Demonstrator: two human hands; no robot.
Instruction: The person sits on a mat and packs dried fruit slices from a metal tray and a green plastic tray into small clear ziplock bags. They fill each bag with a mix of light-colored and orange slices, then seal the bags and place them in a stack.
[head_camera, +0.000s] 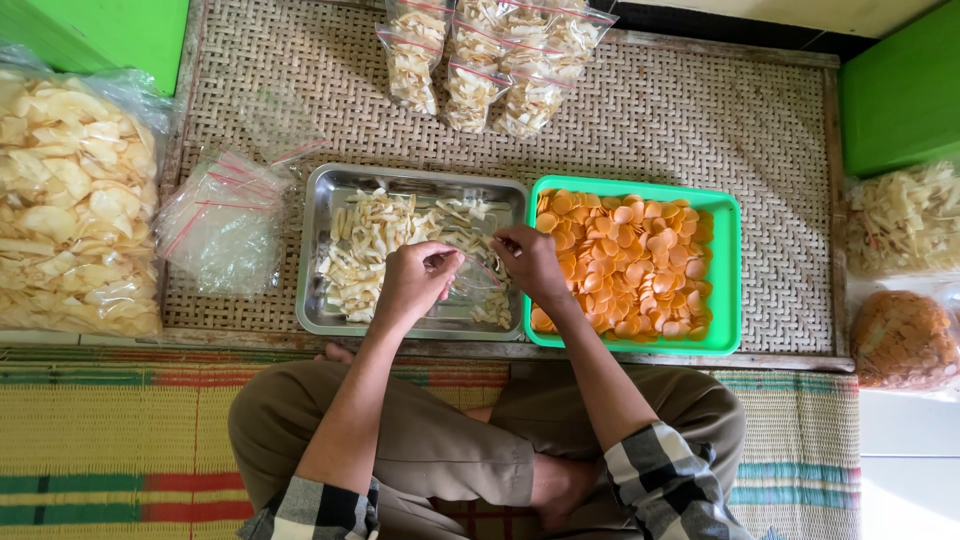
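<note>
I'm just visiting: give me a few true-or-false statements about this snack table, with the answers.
1. Both hands, left hand and right hand, hold a small clear bag over the metal tray. True.
2. The green tray holds pale strips. False: it holds round orange crackers.
3. Filled bags lie at the far edge of the woven mat. True.
4. The empty bags lie right of the green tray. False: they lie left of the metal tray.

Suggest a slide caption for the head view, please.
Both hands hold a small clear bag open over a steel tray of pale chips.
</note>
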